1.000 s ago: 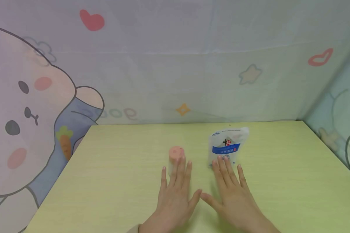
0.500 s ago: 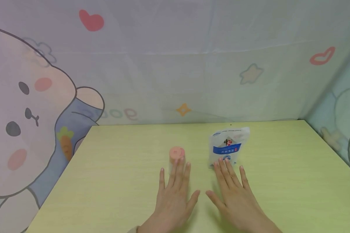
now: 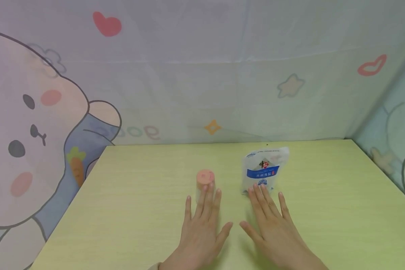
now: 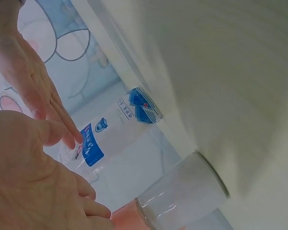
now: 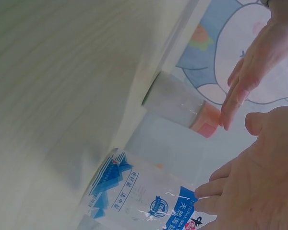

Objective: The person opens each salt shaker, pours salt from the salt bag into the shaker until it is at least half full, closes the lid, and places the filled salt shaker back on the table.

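Observation:
A clear jar with a pink-orange lid (image 3: 205,177) stands upright on the table, its lower body mostly hidden behind my left hand (image 3: 202,232). That hand hovers palm down with straight fingers, nearest the jar and holding nothing. To the right a white and blue bag of sea salt (image 3: 264,170) stands upright. My right hand (image 3: 278,232) is stretched flat in front of it, fingers spread, likewise holding nothing. Both wrist views show the palms raised above the table, beside the jar (image 4: 182,191) and the salt bag (image 5: 149,196). Whether any fingertip touches them I cannot tell.
The pale yellow-green table (image 3: 121,210) reaches back to a cloth backdrop (image 3: 189,75) printed with a cartoon bear, hearts and stars. Another printed cloth (image 3: 398,123) hangs at the right side.
The thumbs, close together a second ago, are now farther apart, as the hands have shifted slightly away from each other. The jar and the salt bag stay in place.

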`<state>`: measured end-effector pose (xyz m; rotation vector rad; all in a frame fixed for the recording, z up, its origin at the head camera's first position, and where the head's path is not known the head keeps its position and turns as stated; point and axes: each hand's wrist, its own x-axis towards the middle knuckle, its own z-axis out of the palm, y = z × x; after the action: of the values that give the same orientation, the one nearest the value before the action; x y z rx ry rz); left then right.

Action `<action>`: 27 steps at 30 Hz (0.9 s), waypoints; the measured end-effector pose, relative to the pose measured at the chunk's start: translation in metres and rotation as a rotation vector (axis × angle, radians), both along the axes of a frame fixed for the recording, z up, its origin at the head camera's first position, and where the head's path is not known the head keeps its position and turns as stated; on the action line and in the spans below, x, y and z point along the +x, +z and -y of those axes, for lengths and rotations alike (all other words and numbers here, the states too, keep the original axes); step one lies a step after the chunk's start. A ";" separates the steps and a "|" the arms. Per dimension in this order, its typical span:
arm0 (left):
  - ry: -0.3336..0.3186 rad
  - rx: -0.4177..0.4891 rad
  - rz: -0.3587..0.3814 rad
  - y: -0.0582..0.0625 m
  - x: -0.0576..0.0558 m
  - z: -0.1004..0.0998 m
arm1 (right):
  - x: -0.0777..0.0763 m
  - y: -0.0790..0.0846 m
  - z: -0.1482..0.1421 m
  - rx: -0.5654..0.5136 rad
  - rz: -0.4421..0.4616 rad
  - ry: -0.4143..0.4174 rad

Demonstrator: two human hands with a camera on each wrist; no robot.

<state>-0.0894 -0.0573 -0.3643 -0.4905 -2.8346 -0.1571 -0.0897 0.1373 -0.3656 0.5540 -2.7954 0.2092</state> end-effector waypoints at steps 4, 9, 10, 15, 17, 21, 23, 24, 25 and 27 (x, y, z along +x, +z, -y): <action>-0.003 0.009 0.010 0.000 0.001 0.001 | 0.000 -0.001 0.000 0.000 -0.016 0.002; -0.009 0.021 0.014 -0.001 0.000 0.001 | 0.001 -0.001 0.000 -0.001 0.004 0.001; -0.010 0.023 0.018 -0.001 0.000 0.001 | 0.001 -0.001 0.000 -0.002 0.016 0.000; -0.015 0.022 0.040 0.000 0.000 0.002 | 0.002 0.001 0.000 -0.006 0.057 -0.005; -0.016 0.018 0.044 0.001 0.000 0.002 | 0.002 0.002 0.000 -0.009 0.066 -0.006; -0.019 0.024 0.054 0.002 0.001 0.001 | 0.003 0.001 -0.001 -0.014 0.081 -0.001; -0.024 0.029 0.066 0.002 0.001 0.001 | 0.003 0.000 -0.001 -0.015 0.082 0.001; -0.025 0.029 0.075 0.002 0.001 0.001 | 0.003 0.000 -0.002 -0.017 0.082 0.003; -0.027 0.032 0.084 0.002 0.002 0.001 | 0.003 0.000 -0.002 -0.017 0.084 0.004; -0.035 0.030 0.106 0.002 0.002 0.002 | 0.004 0.000 -0.002 -0.017 0.087 0.010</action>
<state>-0.0870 -0.0589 -0.3621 -0.5406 -2.9235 -0.2392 -0.0859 0.1394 -0.3655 0.5685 -2.8725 0.2648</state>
